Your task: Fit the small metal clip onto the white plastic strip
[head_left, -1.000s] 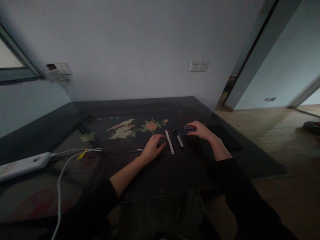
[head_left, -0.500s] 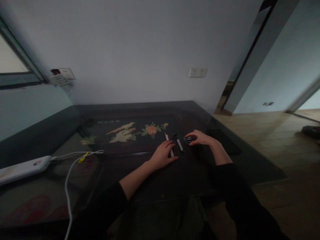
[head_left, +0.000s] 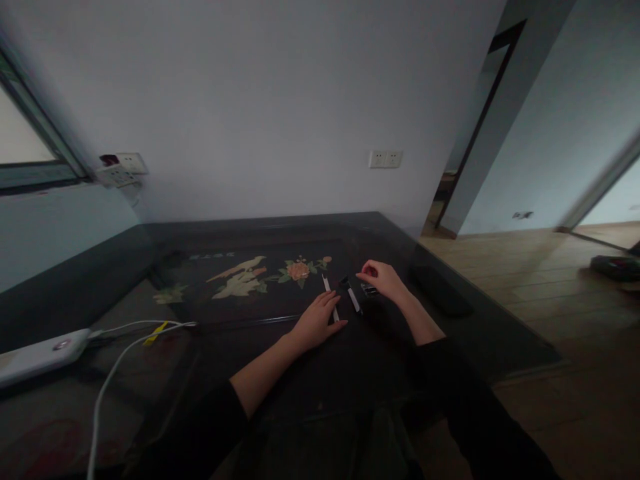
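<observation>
My left hand (head_left: pixel 316 321) lies flat on the dark glass-topped table (head_left: pixel 280 373), its fingers over the near end of a thin white strip (head_left: pixel 328 288). Just right of it lies a short tool with a black head and pale handle (head_left: pixel 351 294). My right hand (head_left: pixel 383 278) hovers over a small dark shiny object (head_left: pixel 369 289), fingers curled down around it; whether they grip it is unclear. Both forearms are bare below black sleeves.
A bird-and-flower inlay (head_left: pixel 250 275) shows under the glass. A white power strip (head_left: pixel 37 353) with white cables (head_left: pixel 125 347) lies at the left. A dark flat object (head_left: pixel 440 290) rests near the table's right edge. Wall sockets (head_left: pixel 385 159) and a doorway stand behind.
My left hand slid right onto the white strip's near end. My right hand drew the small dark object leftward, close to the black-headed tool. The camera tilted slightly.
</observation>
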Demonstrator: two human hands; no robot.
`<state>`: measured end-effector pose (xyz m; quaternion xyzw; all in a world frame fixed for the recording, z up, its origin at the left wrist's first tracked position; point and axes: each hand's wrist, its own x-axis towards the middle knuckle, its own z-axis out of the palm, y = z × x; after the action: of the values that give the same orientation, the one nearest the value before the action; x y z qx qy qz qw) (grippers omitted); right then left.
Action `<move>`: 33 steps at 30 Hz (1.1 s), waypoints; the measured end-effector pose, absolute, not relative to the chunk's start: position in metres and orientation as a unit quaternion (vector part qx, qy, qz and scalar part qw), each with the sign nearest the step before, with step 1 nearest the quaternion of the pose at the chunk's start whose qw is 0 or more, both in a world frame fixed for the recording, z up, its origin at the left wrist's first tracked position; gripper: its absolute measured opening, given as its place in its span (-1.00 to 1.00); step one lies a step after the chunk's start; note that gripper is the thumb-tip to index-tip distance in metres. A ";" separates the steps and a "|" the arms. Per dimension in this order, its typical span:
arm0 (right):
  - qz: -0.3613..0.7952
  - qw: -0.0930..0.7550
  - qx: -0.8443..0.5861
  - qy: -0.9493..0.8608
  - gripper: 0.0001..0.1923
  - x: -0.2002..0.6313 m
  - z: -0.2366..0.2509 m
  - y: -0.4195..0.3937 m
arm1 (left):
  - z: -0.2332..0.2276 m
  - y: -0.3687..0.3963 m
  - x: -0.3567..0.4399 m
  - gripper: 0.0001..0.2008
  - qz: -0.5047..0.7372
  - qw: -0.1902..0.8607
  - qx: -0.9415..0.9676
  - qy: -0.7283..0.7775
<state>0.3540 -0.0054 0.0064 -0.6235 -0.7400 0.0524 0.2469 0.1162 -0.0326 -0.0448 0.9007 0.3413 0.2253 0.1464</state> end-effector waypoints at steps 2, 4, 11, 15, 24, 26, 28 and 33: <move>0.055 0.169 -0.644 -0.744 -0.74 0.333 0.010 -0.015 | -0.045 -0.033 0.116 -0.41 0.219 0.138 0.903 0.343; 0.035 0.096 -0.664 -0.741 -0.77 0.316 0.010 -0.023 | -0.045 -0.033 0.115 -0.41 0.212 0.129 0.904 0.348; 0.035 0.028 -0.677 -0.735 -0.77 0.290 0.004 -0.034 | -0.046 -0.030 0.112 -0.43 0.202 0.115 0.906 0.353; 0.031 0.027 -0.683 -0.729 -0.74 0.284 0.003 -0.034 | -0.047 -0.030 0.111 -0.43 0.205 0.111 0.909 0.345; 0.029 0.041 -0.695 -0.717 -0.76 0.277 -0.001 -0.032 | -0.050 -0.029 0.111 -0.43 0.210 0.098 0.913 0.335; 0.026 0.044 -0.698 -0.714 -0.76 0.277 -0.001 -0.032 | -0.051 -0.029 0.111 -0.43 0.218 0.096 0.914 0.330; 0.025 0.045 -0.700 -0.713 -0.76 0.276 -0.001 -0.033 | -0.051 -0.029 0.111 -0.43 0.225 0.096 0.913 0.326; 0.027 0.044 -0.702 -0.711 -0.76 0.275 0.000 -0.033 | -0.049 -0.030 0.111 -0.45 0.229 0.106 0.911 0.326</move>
<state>0.2755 -0.0334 -0.0002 -0.7017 -0.7106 0.0267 0.0441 0.1108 -0.0302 -0.0492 0.9112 0.3256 0.2292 0.1060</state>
